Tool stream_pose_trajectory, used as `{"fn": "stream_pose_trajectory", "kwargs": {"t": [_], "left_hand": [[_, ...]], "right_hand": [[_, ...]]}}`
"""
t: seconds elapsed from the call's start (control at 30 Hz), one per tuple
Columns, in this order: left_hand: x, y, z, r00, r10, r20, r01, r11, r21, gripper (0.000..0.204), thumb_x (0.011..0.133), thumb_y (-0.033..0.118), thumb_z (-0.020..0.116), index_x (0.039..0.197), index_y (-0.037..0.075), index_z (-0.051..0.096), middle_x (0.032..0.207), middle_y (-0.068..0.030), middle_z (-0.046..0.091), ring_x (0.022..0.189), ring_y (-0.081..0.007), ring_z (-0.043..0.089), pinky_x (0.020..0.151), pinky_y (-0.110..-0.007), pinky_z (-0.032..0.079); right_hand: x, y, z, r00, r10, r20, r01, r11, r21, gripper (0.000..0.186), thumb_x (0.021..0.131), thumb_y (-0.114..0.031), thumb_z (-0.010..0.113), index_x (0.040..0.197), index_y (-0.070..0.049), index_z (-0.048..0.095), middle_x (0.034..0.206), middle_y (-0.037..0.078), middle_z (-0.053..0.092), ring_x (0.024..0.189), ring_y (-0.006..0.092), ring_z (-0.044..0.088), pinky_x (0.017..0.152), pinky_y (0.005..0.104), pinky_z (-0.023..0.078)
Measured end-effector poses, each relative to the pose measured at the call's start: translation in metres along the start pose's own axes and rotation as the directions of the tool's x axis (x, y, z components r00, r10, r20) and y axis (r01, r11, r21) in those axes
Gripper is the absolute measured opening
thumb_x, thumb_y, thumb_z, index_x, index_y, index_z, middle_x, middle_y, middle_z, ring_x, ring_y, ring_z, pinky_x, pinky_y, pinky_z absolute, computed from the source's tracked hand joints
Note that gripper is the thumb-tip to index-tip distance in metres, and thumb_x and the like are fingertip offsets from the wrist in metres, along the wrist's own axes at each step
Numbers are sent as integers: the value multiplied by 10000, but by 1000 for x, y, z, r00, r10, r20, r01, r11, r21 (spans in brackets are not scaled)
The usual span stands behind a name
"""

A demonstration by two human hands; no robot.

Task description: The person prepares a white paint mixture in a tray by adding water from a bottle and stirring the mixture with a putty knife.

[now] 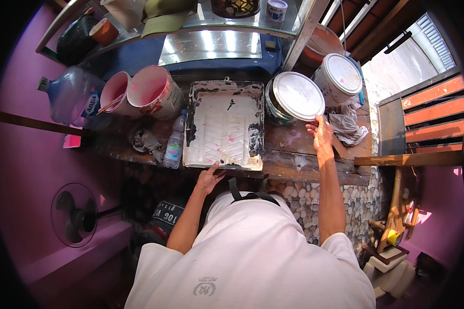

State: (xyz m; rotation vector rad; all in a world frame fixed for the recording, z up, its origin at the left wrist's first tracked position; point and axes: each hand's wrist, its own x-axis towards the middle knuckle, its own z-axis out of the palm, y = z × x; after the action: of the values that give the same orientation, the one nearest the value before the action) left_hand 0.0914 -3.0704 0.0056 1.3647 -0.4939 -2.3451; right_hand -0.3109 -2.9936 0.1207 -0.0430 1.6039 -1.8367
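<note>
My right hand (321,135) is closed on the near rim of a round white lid (298,94). The lid lies tilted over a paint can (275,112), whose dark opening and left side show beneath it. Left of the can is a paint-crusted roller tray (219,129), off-white with black and pink patches. My left hand (210,179) is at the tray's near edge, its fingertips against the rim and the fingers apart. A clear plastic water bottle (175,141) lies along the tray's left side.
Pink-stained buckets (154,91) and a big water jug (75,95) line the left. A lidded white bucket (339,77) and a grey rag (349,126) are at the right. A glass shelf (206,23) overhangs the back. A fan (77,216) is at lower left.
</note>
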Motion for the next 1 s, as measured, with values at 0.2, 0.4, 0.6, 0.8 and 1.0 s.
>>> {"fn": "stream_pose_trajectory", "kwargs": {"t": [0.2, 0.4, 0.6, 0.8, 1.0], "left_hand": [[6, -4, -8, 999, -26, 42, 26, 1000, -8, 340, 855, 286, 664, 1094, 65, 566, 1045, -38, 613, 993, -219, 587, 920, -422, 420], [-4, 6, 9, 996, -80, -49, 85, 989, 120, 552, 822, 421, 672, 1160, 17, 508, 1091, -106, 594, 1018, -257, 579, 922, -428, 433], [-5, 6, 2, 981, -115, -154, 147, 964, 221, 644, 793, 478, 681, 1181, 2, 485, 1089, -125, 575, 992, -266, 589, 881, -413, 464], [-14, 6, -1, 990, -68, -127, 104, 947, 305, 618, 778, 442, 709, 1171, 16, 496, 1080, -135, 579, 951, -238, 605, 848, -387, 480], [-27, 4, -7, 975, -52, -215, 129, 922, 365, 573, 769, 427, 721, 1122, 24, 518, 1061, -114, 597, 910, -218, 619, 819, -360, 492]], "right_hand": [[-27, -3, -48, 995, 8, -99, 8, 986, 167, 198, 837, -182, 589, 877, 10, 558, 763, 84, 601, 614, 188, 628, 501, 248, 514], [-70, 33, -125, 975, 24, -220, 41, 957, 287, 200, 876, -225, 573, 880, -25, 580, 756, 71, 606, 635, 141, 585, 555, 233, 471], [-101, 111, -170, 948, 147, -283, -99, 979, 179, 188, 896, -196, 534, 891, -12, 575, 758, 54, 606, 604, 141, 602, 523, 226, 483], [-103, 158, -177, 935, 142, -326, -152, 988, -6, 175, 876, -179, 554, 826, -13, 574, 682, 53, 594, 522, 142, 598, 464, 221, 476], [-93, 163, -182, 909, 128, -397, -296, 869, -397, 303, 850, -240, 595, 857, 62, 615, 693, 102, 632, 456, 144, 562, 416, 249, 443]]}}
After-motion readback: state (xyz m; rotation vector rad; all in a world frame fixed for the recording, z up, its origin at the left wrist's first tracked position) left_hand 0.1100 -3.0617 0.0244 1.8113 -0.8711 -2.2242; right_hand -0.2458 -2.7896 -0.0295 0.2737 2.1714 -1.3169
